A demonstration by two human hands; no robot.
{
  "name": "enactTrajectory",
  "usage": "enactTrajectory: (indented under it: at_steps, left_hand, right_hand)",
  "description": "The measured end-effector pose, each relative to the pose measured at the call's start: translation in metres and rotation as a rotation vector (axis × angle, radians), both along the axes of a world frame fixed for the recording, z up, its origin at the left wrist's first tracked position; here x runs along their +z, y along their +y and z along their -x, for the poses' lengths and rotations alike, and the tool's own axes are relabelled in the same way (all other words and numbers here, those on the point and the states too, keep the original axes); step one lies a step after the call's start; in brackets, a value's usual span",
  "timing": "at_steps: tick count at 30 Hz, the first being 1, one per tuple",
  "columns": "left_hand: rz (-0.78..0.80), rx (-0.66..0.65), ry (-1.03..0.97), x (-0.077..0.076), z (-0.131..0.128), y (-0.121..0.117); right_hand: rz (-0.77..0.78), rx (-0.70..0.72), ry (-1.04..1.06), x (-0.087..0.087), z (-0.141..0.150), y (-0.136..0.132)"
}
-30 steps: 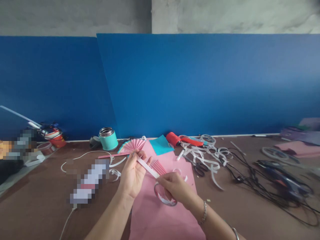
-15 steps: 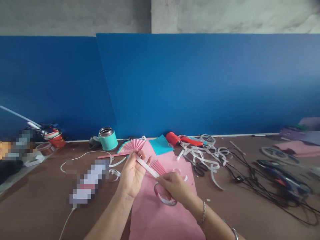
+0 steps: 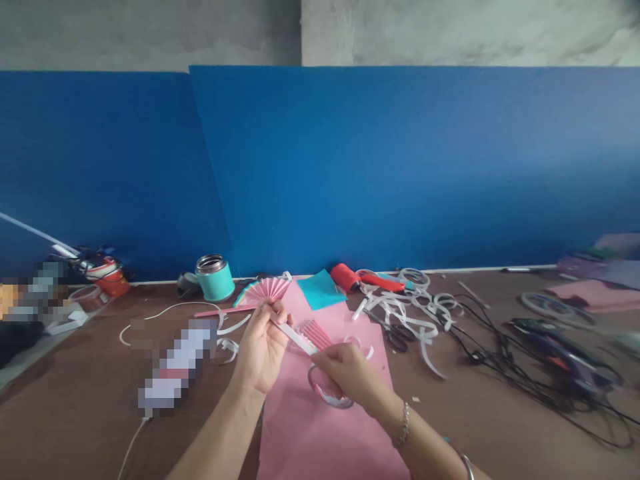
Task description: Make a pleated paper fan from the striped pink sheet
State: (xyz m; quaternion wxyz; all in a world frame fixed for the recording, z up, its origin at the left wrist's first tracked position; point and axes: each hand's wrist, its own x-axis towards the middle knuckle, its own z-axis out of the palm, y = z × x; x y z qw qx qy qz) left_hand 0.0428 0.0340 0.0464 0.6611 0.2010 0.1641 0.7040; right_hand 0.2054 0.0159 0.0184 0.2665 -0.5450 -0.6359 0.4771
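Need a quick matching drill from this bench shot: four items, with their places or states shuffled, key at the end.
Things:
1. white strip
2. metal-rimmed container
3. turquoise sheet
4. pleated fan

Places and states:
A. upright, top open
B. spread out just beyond the left hand
C. overlapping the far end of the large pink sheet
D. spanning the gap between the left hand and the right hand

Pairs: 1-D, 2-A, 3-C, 4-B
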Motion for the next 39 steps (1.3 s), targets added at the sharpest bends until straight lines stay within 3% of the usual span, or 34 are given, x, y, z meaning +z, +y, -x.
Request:
enactTrajectory:
  at_steps: [4,11,20,28,39]
  left_hand:
    - [0.036,0.035,0.055,0.001,-0.003,-0.002]
    - [-0.006,0.073,0.323,-0.009,-0.01,-0.002]
    - [0.035,0.181,0.588,-0.013,-0.012,-0.004]
    - [0.03,0.238,0.486,-0.012,-0.014,-0.005]
    - [-0.004,0.353,0.436,-0.005,-0.008,-0.005]
  right_hand:
    - [0.006,-0.015,0.006,-0.003,0.001,0.001]
    - [0.008,0.004,0.092,-0.007,0.001,0.002]
    - [-0.001,-0.027,0.053,-0.001,0.004,-0.001]
    - [0.005,-0.027,0.032,-0.003,0.008,-0.005]
    - [0.0,-0.031,-0.001,0.013,0.015,-0.012]
